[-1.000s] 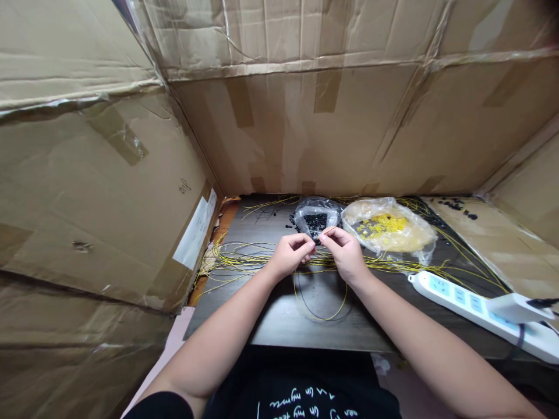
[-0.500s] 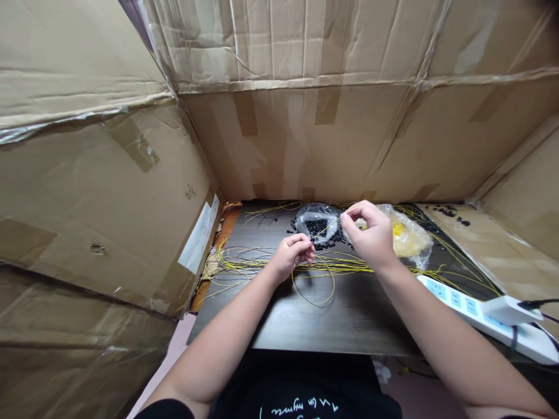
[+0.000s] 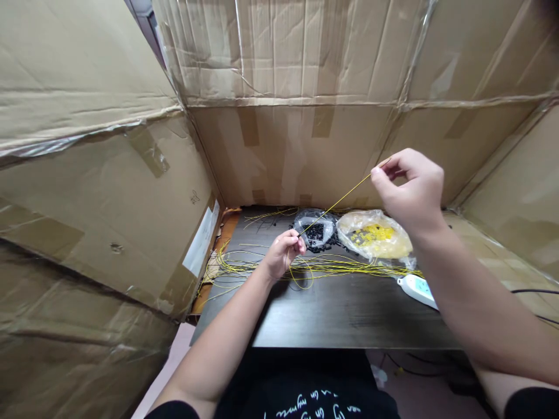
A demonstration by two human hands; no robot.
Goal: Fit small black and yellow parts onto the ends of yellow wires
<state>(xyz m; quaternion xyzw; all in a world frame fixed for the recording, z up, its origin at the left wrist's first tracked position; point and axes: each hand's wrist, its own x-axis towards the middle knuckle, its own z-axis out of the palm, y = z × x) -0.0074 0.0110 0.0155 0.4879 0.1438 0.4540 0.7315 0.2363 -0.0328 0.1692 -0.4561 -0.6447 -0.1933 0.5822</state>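
A thin yellow cord (image 3: 338, 201) runs taut and slanting between my two hands. My right hand (image 3: 410, 186) pinches its upper end, raised high above the table's right side. My left hand (image 3: 283, 253) is closed over the table's middle, with a small black part (image 3: 299, 235) just showing at its fingertips where the cord enters. Whether the cord passes through that part is too small to tell. Below the left fingers the cord hangs in a loop (image 3: 308, 286). Beneath lies a long bundle of yellow cords (image 3: 340, 266) across the table.
Behind my hands stand an open clear bag of small black parts (image 3: 318, 233) and a bag of small yellow pieces (image 3: 373, 235). A white power strip (image 3: 417, 291) lies partly under my right forearm. Cardboard walls (image 3: 288, 157) enclose the dark table (image 3: 349, 326).
My right hand has moved up and to the right, drawing a longer stretch of cord out from the left hand. The loop under the left hand has become smaller.
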